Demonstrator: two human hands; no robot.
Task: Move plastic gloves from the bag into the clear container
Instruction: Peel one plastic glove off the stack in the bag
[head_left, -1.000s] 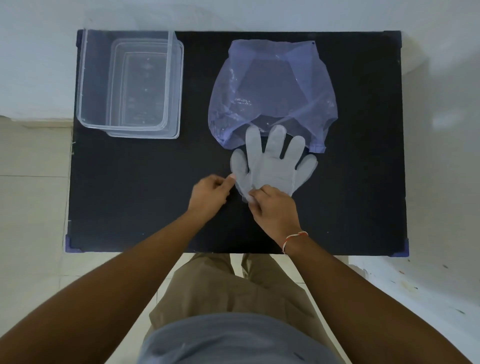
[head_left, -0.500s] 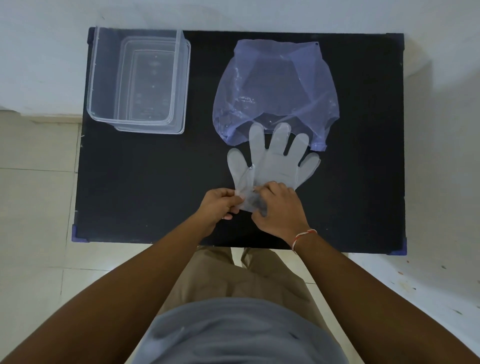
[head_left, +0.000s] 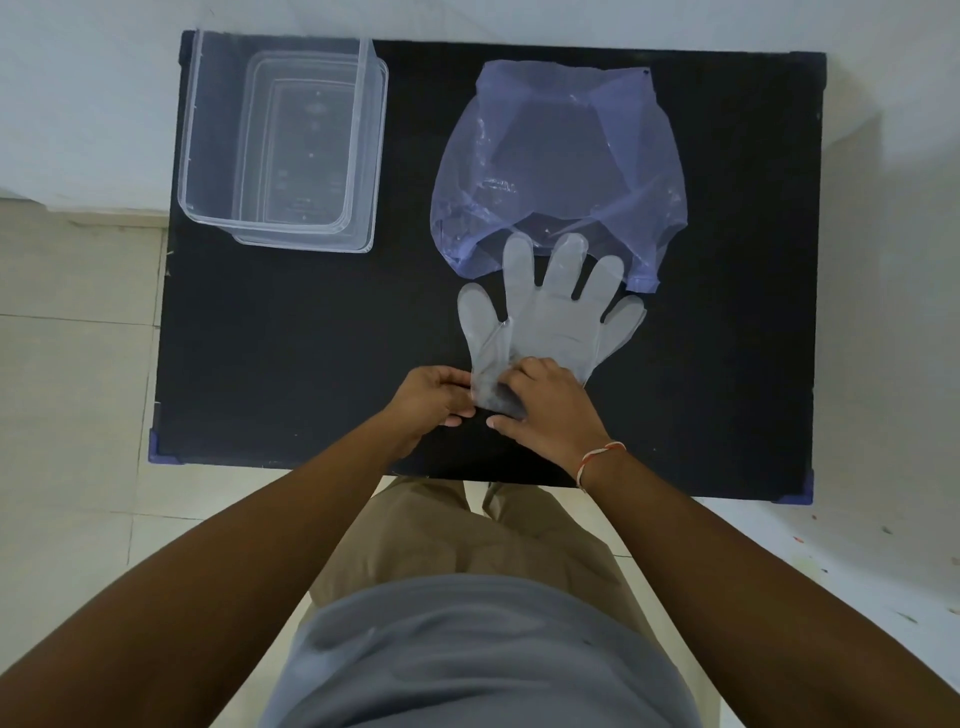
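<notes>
A see-through plastic glove (head_left: 556, 317) lies flat on the black table (head_left: 291, 338), its fingers pointing away from me onto the mouth of a thin bluish plastic bag (head_left: 558, 161). My left hand (head_left: 434, 400) pinches the glove's cuff at its left corner. My right hand (head_left: 548, 410) presses down on and grips the cuff beside it. The cuff edge looks lifted and creased between the two hands. The clear container (head_left: 283, 140) stands at the far left of the table with nothing visible in it.
A second clear tub or lid appears nested under the container. The table's near edge (head_left: 467, 470) runs just below my hands, with pale floor tiles on both sides and a white wall behind.
Both hands have closed in on the glove's cuff and drawn it slightly toward me. The cuff's left corner has lifted and creased. The view shifted a little to the right.
</notes>
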